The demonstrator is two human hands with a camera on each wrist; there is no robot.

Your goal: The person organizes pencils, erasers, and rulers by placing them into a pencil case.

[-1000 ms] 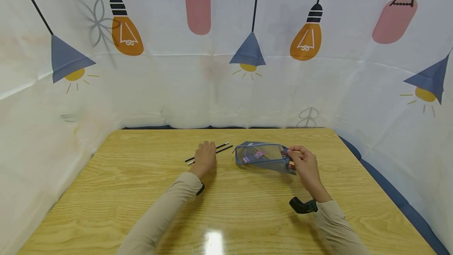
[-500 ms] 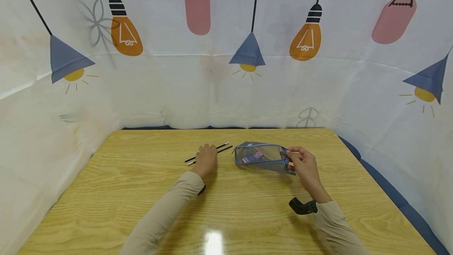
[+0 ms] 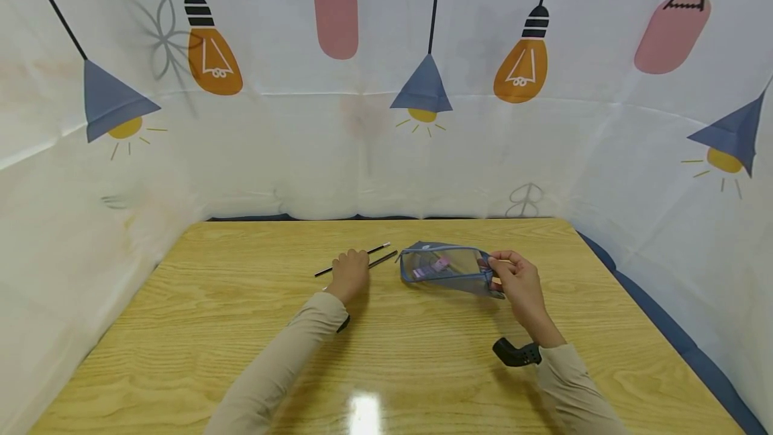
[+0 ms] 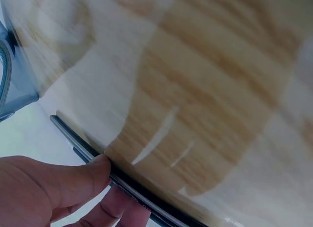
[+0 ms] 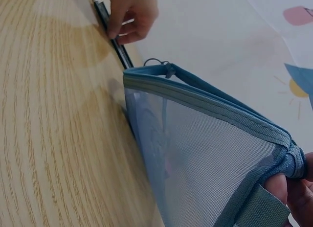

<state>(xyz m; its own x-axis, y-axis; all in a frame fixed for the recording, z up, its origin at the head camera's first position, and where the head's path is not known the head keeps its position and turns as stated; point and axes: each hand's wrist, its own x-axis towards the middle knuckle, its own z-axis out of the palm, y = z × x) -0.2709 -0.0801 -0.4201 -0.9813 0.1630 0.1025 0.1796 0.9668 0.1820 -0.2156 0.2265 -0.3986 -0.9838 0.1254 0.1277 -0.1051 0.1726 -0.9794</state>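
My left hand [image 3: 350, 275] pinches the nearer black pencil [image 3: 384, 258] between thumb and fingers, low over the table. In the left wrist view, the thumb [image 4: 80, 180] lies along that dark pencil [image 4: 73, 134], with curled fingers under it. A second black pencil [image 3: 379, 248] with a white end lies just behind, partly hidden by the hand. To the right, an open blue mesh zip pouch [image 3: 465, 282] rests on its side, a pink and purple item [image 3: 442, 262] showing inside. My right hand [image 3: 522, 284] grips the pouch's right end between thumb and fingers, beside its fabric tab [image 5: 261, 207].
The wooden table [image 3: 241, 341] ends at the back against a white curtain [image 3: 290, 153] printed with lamps and bulbs. A black strap device [image 3: 516, 352] sits on my right wrist. The pouch's zipper pull [image 5: 169, 70] stands up at its far end.
The nearer pencil has shifted slightly toward me and tilted away from the other one, with my left fingers on it. The right hand and the pouch stay nearly in place.
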